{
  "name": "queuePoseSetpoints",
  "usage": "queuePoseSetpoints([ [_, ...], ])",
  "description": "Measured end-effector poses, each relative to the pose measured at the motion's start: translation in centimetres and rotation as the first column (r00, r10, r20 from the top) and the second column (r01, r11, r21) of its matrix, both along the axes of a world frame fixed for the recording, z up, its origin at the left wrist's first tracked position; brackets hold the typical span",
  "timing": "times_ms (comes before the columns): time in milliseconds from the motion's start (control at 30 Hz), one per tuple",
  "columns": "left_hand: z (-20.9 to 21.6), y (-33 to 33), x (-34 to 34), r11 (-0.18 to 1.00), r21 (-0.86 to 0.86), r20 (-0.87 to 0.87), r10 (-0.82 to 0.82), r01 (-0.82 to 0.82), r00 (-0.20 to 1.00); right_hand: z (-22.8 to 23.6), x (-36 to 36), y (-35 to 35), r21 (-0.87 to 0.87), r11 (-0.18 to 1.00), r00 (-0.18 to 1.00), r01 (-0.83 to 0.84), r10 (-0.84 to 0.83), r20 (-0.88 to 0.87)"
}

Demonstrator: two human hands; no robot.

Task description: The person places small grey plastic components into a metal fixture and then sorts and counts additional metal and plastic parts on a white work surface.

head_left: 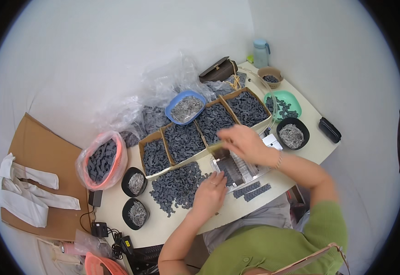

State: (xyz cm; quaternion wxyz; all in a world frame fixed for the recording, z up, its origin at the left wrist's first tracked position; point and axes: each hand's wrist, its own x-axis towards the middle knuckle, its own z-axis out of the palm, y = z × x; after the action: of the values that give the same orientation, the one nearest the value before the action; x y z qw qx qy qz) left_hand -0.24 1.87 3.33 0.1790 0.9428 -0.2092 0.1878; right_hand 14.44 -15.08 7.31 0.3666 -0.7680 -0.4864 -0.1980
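Observation:
My left hand (210,194) rests at the left edge of a metal fixture (235,169), fingers apart and lying flat, beside a loose pile of small dark grey parts (177,185). Above the far side of that fixture is my right hand (245,142), blurred by motion with its fingers bent; whether it holds anything is unclear. Dark grey pieces fill the fixture's left side, and pale bars cross its middle. Two dark grey strips (252,191) of joined pieces lie in front of it.
A divided cardboard box (150,137) of grey parts stands behind, with a blue bowl (168,114) on it. Black bowls (126,214) of metal pins flank the work, with a pink basket (119,160) at left. A green bowl (297,103) and black case (329,130) sit right.

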Motion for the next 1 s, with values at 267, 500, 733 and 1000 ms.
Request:
queuePoseSetpoints([
  [267,-0.7,-3.5,0.5,0.943,0.311,0.047,0.113,-0.122,0.992,-2.4,5.8,2.6,-0.058,0.997,0.953,-0.041,0.021,-0.303],
  [500,-0.5,-3.1,1.7,0.917,0.396,-0.011,0.051,-0.042,0.999,-0.3,12.3,-4.9,-0.235,0.93,0.925,0.282,-0.329,-0.191],
  [733,5.4,3.6,4.5,0.947,-0.207,0.159,0.279,-0.244,0.947,-3.2,12.0,-4.3,-0.458,0.84,0.951,0.291,-0.306,0.042],
  [1000,9.5,23.1,3.3,0.546,0.015,0.738,0.559,-0.838,0.377,-1.8,11.0,-5.2,-0.271,0.918,0.957,0.291,-0.281,0.078],
])
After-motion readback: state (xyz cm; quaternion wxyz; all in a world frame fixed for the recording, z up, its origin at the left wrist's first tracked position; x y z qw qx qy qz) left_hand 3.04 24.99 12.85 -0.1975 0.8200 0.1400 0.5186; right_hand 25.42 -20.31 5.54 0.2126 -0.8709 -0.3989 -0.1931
